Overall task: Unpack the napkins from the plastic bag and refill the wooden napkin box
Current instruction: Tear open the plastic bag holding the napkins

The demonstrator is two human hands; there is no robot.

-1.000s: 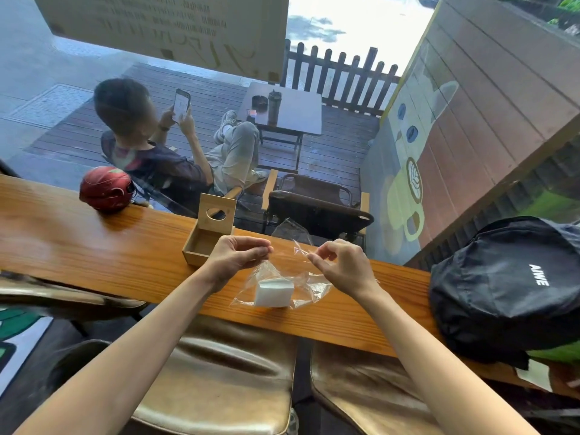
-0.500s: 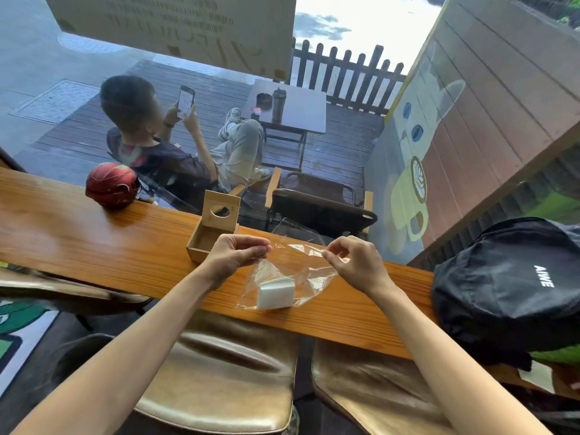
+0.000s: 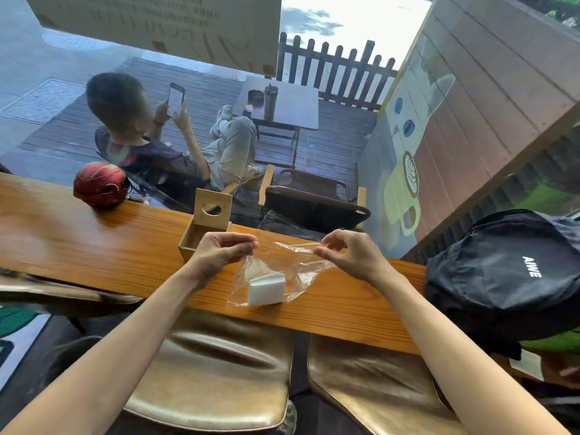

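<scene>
- Left hand (image 3: 219,251) and right hand (image 3: 351,254) each pinch the plastic bag (image 3: 284,271) mouth.
- Napkins (image 3: 266,288) inside bag, on tabletop (image 3: 94,249).
- Wooden napkin box (image 3: 205,229) just behind left hand, lid up.

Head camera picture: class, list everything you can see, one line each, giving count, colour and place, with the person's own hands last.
Counter: one, brown wood, across the middle.
Napkin box: one, light wood, open, on the counter behind the left hand.
Plastic bag: one, clear, between both hands.
Napkins: one white stack, inside the bag.
Helmet: one, red, counter's left.
Backpack: one, black, counter's right.
Stools: two, gold, below.
Left hand: pinching the bag.
Right hand: pinching the bag.
</scene>
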